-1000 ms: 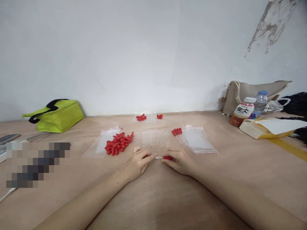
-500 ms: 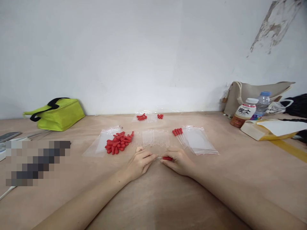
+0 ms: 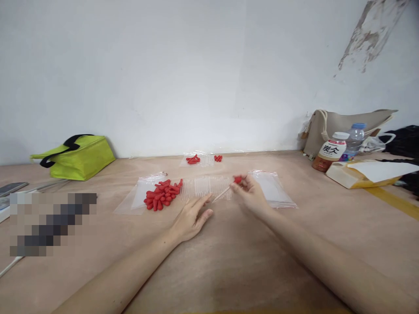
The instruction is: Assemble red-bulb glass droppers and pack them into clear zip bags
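Observation:
My right hand [image 3: 251,195] pinches a dropper [image 3: 222,193] by its red rubber bulb. Its thin clear tube slants down to the left, with the tip near my left fingers. My left hand [image 3: 192,219] holds nothing, thumb and fingers apart, low over the table. Just beyond it lies a row of clear glass tubes [image 3: 203,186]. To the left is a heap of loose red rubber bulbs [image 3: 161,197] on clear plastic bags [image 3: 133,201]. More zip bags [image 3: 273,192] lie flat right of my right hand, which covers the spot where other capped droppers lay.
Small groups of red bulbs [image 3: 193,160] and clear tubes lie by the wall. A lime-green bag [image 3: 83,157] stands at the left, near a phone [image 3: 13,188]. At the right are a drink bottle [image 3: 331,152], a water bottle [image 3: 356,139], a beige bag [image 3: 314,131] and an opened packet [image 3: 366,174].
My right hand has moved away and to the right with the dropper, drawing it clear of my left hand. My left fingers have let go of the tube and spread.

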The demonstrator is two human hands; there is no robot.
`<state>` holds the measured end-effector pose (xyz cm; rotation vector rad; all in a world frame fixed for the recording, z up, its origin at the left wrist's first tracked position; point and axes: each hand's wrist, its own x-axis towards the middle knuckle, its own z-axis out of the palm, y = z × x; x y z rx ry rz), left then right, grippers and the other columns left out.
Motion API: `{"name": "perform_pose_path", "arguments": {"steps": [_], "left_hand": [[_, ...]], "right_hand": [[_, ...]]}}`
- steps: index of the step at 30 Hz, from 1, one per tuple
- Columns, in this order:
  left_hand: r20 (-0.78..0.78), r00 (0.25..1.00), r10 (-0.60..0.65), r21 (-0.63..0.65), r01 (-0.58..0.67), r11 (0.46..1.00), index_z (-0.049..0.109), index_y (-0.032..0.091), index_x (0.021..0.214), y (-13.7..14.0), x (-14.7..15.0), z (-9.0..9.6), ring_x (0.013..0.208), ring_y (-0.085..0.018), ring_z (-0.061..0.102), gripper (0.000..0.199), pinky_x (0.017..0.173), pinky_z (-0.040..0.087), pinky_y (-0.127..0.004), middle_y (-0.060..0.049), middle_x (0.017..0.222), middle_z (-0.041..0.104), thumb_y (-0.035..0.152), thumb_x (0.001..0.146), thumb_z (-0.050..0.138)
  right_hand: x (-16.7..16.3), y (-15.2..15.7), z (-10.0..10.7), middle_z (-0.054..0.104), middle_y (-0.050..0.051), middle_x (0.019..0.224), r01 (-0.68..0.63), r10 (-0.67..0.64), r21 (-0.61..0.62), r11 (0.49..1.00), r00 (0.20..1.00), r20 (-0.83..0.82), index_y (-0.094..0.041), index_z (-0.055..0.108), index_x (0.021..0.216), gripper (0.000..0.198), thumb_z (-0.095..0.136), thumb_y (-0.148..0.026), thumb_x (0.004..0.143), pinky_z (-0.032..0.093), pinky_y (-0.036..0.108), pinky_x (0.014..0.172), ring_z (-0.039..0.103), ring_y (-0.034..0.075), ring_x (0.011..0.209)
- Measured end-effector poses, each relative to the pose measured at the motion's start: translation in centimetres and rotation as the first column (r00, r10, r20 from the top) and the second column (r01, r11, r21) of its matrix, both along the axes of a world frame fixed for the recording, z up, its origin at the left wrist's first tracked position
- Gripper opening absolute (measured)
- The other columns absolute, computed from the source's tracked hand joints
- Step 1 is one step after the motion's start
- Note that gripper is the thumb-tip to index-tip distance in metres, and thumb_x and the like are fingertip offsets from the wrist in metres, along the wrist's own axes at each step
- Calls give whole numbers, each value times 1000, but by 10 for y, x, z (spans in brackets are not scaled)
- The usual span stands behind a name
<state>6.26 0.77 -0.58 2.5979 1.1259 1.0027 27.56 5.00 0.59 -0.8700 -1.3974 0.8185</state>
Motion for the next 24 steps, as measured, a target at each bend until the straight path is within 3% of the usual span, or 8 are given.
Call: {"name": "perform_pose_path", "arguments": {"steps": [2,3,5,7,10,14,19,24], "left_hand": [[2,999,51,-24,-50,998,37,23,128,1,-1,0,98,-20,54,43,85,43,-36,-7,108,58,29,86,46],[-4,998,63,-30,-63,998,39,23,125,1,-2,1,99,-20,53,41,85,43,-36,-7,108,57,29,85,46],[-24,997,68,-35,-69,997,45,23,119,2,-2,2,97,-20,53,36,85,43,-36,-7,107,55,28,84,47],[-44,997,66,-36,-67,997,50,22,114,2,-2,2,95,-20,53,30,83,44,-35,-7,103,54,27,84,48],[-63,996,66,-57,-69,996,53,22,109,2,-3,2,88,-18,53,26,76,46,-32,-6,98,54,26,83,47],[-73,996,59,-79,-64,995,57,22,102,3,-3,2,77,-16,53,22,68,46,-30,-5,92,54,26,83,47],[-61,997,45,-56,-48,997,59,20,97,4,-3,2,76,-15,52,19,67,44,-29,-5,92,54,25,83,47],[-45,988,147,40,-145,989,61,20,90,4,-2,0,80,-18,51,14,74,41,-34,-4,86,54,24,80,52]], "right_hand": [[17,22,16,52,-3,68,137,-132,-53,989,987,86,-17,49,108,41,51,-42,76,42,24,57,51,10,58],[25,33,23,51,-3,65,205,-184,-76,976,959,215,-17,49,112,40,44,-41,80,41,23,55,49,10,55],[39,55,30,54,-2,66,328,-251,-30,944,775,580,-17,50,114,38,36,-36,84,40,22,56,51,11,58],[45,71,27,58,1,69,348,-241,-23,937,693,680,-16,56,109,34,46,-28,79,39,23,61,54,13,64],[43,86,11,63,4,77,344,-197,-35,938,614,764,-15,62,101,30,54,-20,72,39,23,67,57,15,72],[40,89,-6,65,7,91,362,-171,-40,931,531,830,-18,61,102,31,56,-24,72,39,24,71,58,17,81],[37,76,-1,63,8,98,405,-219,11,914,470,855,-17,57,108,35,53,-31,76,38,25,73,56,18,90],[15,57,3,64,7,89,406,-203,12,914,432,879,-17,62,86,23,50,-34,78,39,26,66,57,19,84]]}}
